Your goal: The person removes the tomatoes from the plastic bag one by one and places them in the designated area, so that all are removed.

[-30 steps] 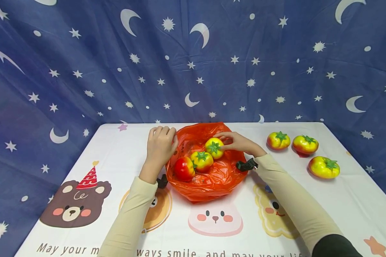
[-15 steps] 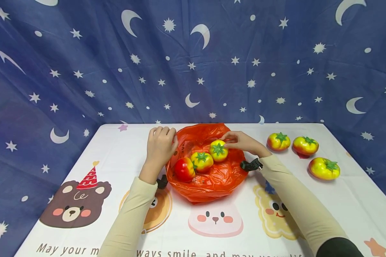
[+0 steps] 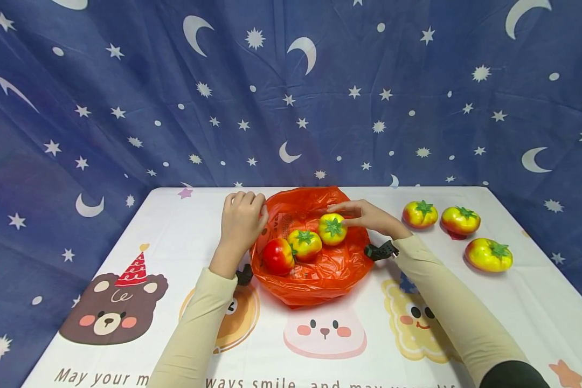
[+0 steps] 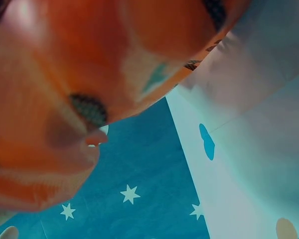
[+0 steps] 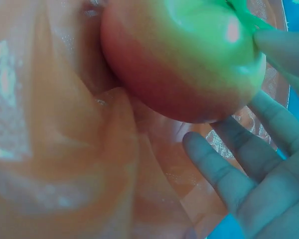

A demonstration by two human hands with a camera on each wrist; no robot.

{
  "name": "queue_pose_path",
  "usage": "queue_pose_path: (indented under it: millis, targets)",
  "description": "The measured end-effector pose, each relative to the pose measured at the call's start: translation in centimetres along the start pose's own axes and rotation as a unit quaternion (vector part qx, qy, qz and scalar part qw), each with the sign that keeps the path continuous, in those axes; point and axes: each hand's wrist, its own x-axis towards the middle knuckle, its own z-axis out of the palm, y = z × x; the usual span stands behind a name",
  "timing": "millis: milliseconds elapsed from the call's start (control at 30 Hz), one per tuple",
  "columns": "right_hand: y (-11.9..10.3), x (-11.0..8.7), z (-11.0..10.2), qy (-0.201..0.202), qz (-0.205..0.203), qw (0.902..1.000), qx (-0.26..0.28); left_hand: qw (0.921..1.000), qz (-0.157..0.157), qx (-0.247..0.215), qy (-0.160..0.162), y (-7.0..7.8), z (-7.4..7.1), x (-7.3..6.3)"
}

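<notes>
Right hand (image 3: 370, 218) is pinching a fruit (image 3: 332, 230) at two o'clock inside the bag (image 3: 315, 289); left hand (image 3: 242, 221) is holding the bag at ten. Judging: probably settling or lifting; next move is calling for steadiness.

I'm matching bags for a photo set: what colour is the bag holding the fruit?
The bag is bright orange-red; it shows best in the head view.

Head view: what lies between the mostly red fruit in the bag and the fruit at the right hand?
One yellow-and-red fruit with green leaves lies between them in the red bag; the head view shows it.
</notes>
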Motion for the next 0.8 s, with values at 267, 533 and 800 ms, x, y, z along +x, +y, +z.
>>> queue_pose_path:
  millis: [267, 533, 800]
  targets:
    - [-0.07, -0.52, -0.26, -0.021, 0.006, 0.9997, 0.006, 1.0000, -0.001, -0.001, -0.006, 0.02, -0.06, 0.00]
    - [0.10, -0.74, -0.26, -0.027, 0.017, 0.9995, 0.000, 1.0000, 0.000, 0.001, -0.003, -0.06, 0.03, -0.03]
    - [0.03, -0.96, -0.09, -0.032, 0.030, 0.9989, -0.015, 1.0000, 0.002, 0.002, 0.001, 0.05, -0.15, 0.00]
